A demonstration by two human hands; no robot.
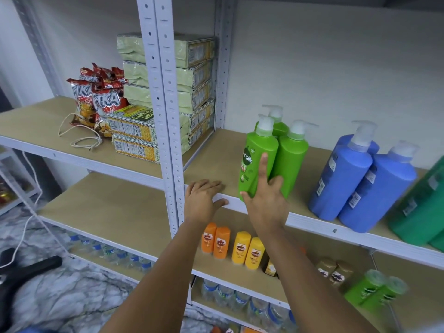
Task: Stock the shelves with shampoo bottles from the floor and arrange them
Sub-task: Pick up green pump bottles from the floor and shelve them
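Step in hand: arranging, not fetching. The right hand (265, 200) is on the front green pump bottle (258, 162), which stands upright near the front edge of the upper shelf (312, 218). The fingers (263, 164) are spread wide: the index lies straight up the bottle's face, the thumb touches its lower left corner, and the other fingers reach round to the right between it and the neighbouring green bottle (292, 159). It looks like a loose steadying hold, not a firm grip.

A third green pump bottle (278, 123) stands just behind the front green pump bottle. The blue pump bottles (360, 186) stand well to its right, and darker green bottles (422, 207) are further right at the frame edge.

The left hand (204, 198) rests flat on the shelf lip to the left of the front green pump bottle, fingers relaxed, holding nothing; it is probably bracing.

One level below the front green pump bottle are the orange bottles (215, 239) and yellow bottles (247, 249).

Next move, as a judgement: nudge or turn the front bottle so it lines up with its green neighbours, label forward. The bottle is tall and pump-topped and sits close to the edge, so it could tip.
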